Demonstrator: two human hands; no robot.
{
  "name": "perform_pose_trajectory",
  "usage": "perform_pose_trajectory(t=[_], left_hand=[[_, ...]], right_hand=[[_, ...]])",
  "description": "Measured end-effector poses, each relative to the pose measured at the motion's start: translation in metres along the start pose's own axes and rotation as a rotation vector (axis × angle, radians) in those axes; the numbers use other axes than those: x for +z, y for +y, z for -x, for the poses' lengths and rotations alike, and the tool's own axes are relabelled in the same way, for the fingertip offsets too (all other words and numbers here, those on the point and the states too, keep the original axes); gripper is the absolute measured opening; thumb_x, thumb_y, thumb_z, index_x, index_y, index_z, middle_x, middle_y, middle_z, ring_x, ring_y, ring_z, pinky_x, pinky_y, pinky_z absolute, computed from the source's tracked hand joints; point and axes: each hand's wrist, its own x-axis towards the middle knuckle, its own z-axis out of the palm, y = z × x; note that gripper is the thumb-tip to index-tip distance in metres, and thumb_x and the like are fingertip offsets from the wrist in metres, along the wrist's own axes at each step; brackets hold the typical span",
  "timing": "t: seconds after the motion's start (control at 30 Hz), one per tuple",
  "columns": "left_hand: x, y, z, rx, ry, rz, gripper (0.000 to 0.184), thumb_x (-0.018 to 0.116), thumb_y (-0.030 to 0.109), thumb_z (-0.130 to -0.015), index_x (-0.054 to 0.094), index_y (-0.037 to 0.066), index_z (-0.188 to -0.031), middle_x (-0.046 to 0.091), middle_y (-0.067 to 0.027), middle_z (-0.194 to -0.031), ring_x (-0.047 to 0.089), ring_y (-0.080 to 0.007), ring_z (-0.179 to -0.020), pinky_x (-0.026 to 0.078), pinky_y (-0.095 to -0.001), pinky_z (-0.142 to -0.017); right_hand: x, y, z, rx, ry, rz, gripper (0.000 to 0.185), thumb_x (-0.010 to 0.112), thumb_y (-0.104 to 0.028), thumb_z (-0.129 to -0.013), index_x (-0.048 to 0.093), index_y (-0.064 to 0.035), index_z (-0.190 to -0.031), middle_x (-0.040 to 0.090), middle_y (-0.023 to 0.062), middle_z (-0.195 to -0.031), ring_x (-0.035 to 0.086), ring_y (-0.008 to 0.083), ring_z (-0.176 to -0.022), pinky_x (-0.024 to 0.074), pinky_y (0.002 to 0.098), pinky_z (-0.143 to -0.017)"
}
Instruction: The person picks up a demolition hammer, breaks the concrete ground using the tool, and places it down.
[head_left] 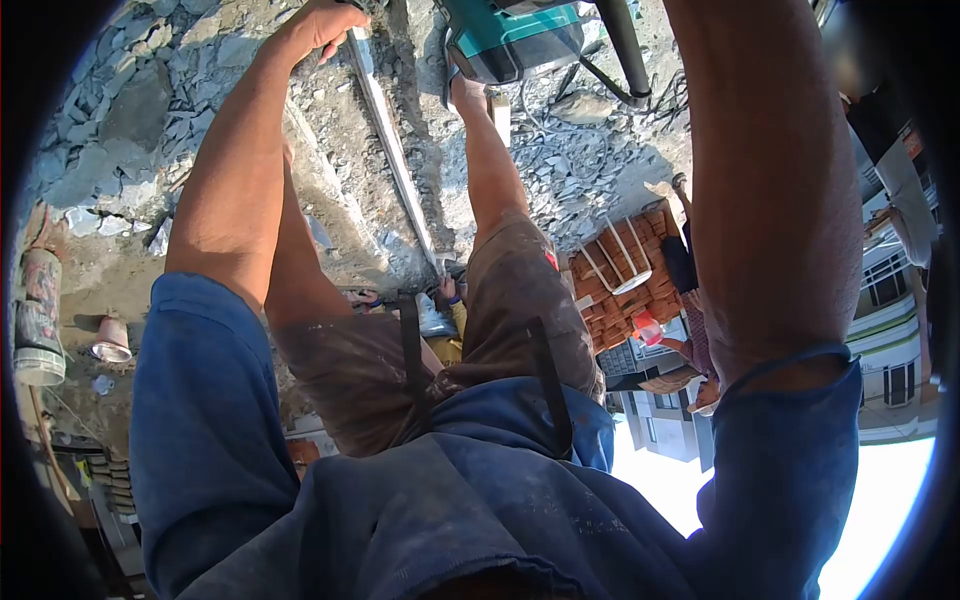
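Note:
My left hand is at the top left, its fingers closed at the near end of a long, narrow, pale bar. The bar slants over the rough ground and passes between my legs. Another person's hand is close to its far end. A teal power tool with a black handle and a dark clear-looking cover hangs at the top centre, partly cut off by the frame. My right forearm reaches up past the top edge, so my right hand is out of view.
Broken grey stone covers the upper left. Cable lies loosely amid rubble. A bucket and a larger container stand at left. Stacked bricks are right of my legs, near another person with a red-pink object.

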Motion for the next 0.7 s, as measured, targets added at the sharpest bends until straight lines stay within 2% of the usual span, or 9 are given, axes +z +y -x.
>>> perform_pose_trajectory(t=[0.1,0.23,0.47,0.7], left_hand=[[-0.002,-0.005,0.000,0.073,0.037,0.018,0.033,0.071,0.039,-0.078,0.069,0.007,-0.071,0.058,-0.0072,-0.055,0.050,-0.0176,-0.041,0.039,-0.0352,-0.042],[-0.006,-0.004,-0.005,0.091,0.007,-0.016,0.033,0.071,0.040,-0.078,0.071,0.006,-0.077,0.059,-0.0085,-0.056,0.052,-0.0182,-0.043,0.039,-0.0358,-0.043],[-0.006,-0.013,-0.026,0.082,-0.005,-0.089,0.037,0.069,0.041,-0.079,0.071,0.004,-0.082,0.060,-0.0121,-0.058,0.055,-0.0220,-0.046,0.041,-0.0387,-0.044],[-0.012,-0.016,-0.038,0.101,-0.044,-0.139,0.035,0.068,0.037,-0.081,0.072,0.002,-0.085,0.063,-0.0142,-0.061,0.060,-0.0248,-0.049,0.046,-0.0394,-0.047]], right_hand=[[0.096,0.037,-0.002,-0.074,0.062,0.161,0.014,0.062,-0.013,-0.087,0.067,-0.0006,-0.092,0.065,0.0106,-0.074,0.064,0.0235,-0.063,0.0526,0.0395,-0.057],[0.160,0.065,-0.004,-0.108,0.107,0.280,0.015,0.062,-0.014,-0.086,0.068,-0.0014,-0.091,0.066,0.0115,-0.076,0.065,0.0246,-0.065,0.0531,0.0401,-0.059],[0.207,0.086,-0.003,-0.134,0.145,0.373,0.015,0.063,-0.015,-0.085,0.071,-0.0028,-0.089,0.069,0.0132,-0.080,0.068,0.0264,-0.070,0.0541,0.0413,-0.062],[0.232,0.097,-0.004,-0.159,0.184,0.433,0.015,0.064,-0.016,-0.084,0.073,-0.0042,-0.088,0.071,0.0149,-0.084,0.070,0.0282,-0.075,0.0551,0.0424,-0.065]])
